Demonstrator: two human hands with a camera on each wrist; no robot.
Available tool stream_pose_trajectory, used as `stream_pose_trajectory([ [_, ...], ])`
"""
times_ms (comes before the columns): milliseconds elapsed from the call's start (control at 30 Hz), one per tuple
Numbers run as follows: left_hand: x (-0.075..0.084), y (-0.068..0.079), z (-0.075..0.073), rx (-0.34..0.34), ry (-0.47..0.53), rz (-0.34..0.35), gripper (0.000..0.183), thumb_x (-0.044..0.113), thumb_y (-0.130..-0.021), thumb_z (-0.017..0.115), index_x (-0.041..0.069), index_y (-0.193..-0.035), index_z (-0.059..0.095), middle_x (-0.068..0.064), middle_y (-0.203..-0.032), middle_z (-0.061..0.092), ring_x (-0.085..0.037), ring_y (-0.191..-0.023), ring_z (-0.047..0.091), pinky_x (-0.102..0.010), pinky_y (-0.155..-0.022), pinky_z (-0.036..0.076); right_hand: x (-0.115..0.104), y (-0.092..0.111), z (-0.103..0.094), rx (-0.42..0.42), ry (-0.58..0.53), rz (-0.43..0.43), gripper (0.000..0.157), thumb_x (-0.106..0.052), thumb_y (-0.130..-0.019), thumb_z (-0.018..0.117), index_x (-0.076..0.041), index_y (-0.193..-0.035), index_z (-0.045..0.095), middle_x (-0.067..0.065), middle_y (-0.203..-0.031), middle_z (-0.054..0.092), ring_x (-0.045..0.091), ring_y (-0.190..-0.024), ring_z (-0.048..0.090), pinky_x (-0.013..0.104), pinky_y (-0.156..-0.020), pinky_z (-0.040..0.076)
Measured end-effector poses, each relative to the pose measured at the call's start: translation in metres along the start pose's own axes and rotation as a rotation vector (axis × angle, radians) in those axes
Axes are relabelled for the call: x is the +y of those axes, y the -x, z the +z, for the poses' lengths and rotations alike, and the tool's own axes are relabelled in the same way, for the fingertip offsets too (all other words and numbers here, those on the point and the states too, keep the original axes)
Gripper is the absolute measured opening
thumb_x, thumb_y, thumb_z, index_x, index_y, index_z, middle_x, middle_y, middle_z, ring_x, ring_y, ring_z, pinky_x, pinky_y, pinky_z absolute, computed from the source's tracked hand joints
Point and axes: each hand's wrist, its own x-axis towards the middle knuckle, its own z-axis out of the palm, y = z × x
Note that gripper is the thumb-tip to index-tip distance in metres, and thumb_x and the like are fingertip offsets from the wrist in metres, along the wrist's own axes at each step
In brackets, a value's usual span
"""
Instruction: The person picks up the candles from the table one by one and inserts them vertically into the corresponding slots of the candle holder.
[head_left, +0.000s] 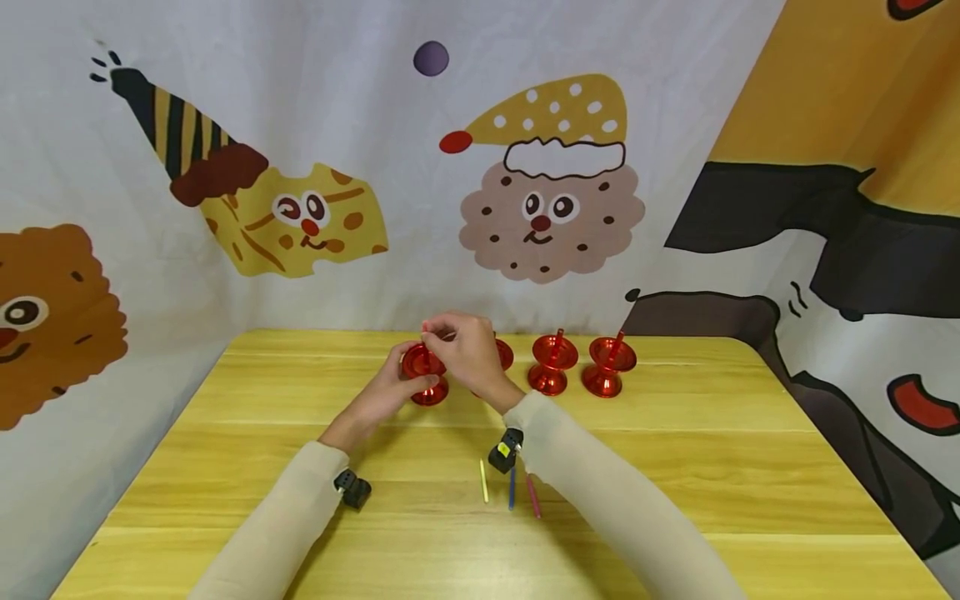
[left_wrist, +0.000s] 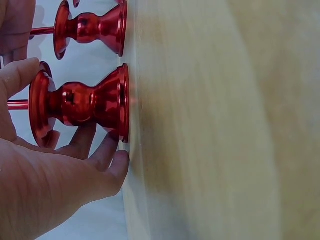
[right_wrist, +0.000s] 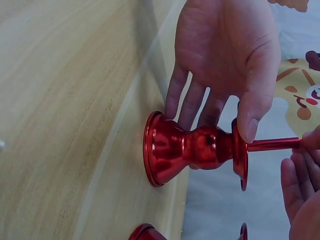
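Note:
A shiny red metal candle holder (head_left: 430, 392) stands upright at the back of the table. My left hand (head_left: 382, 390) grips it from the left; the left wrist view shows the thumb at its dish rim (left_wrist: 42, 107) and the other fingers along the stem and base. From its dish rises a thin red tube (right_wrist: 272, 144). Above the dish, my right hand (head_left: 471, 350) pinches a thin pink candle-like stick (head_left: 426, 326) at the tube's top; the fingers hide most of it. Another red holder (head_left: 505, 354) is partly hidden behind the right hand.
Two more red holders (head_left: 548, 379) (head_left: 603, 381) stand to the right in the same row. Nearer me on the wooden table (head_left: 675, 483) lie thin yellow (head_left: 483, 481), blue (head_left: 512, 489) and pink (head_left: 533, 497) sticks. A printed cloth (head_left: 420, 167) hangs behind the table.

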Motion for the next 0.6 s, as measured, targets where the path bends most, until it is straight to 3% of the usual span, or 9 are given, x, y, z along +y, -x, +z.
stream_pose_trajectory([
  [600,0.0004,0.0009,0.0006,-0.006,0.003,-0.018,0.080,0.016,-0.108,0.070,0.005,-0.169,0.019,-0.028,-0.164,0.044,-0.042,-0.152,0.044,-0.058,-0.126,0.032,-0.0010,0.0008,-0.0006,-0.002,0.013,-0.007,0.007,-0.002,-0.099,0.080,0.000,-0.103,0.085,0.011,-0.100,0.082,0.023,-0.089,0.080,0.027,-0.079,0.064],
])
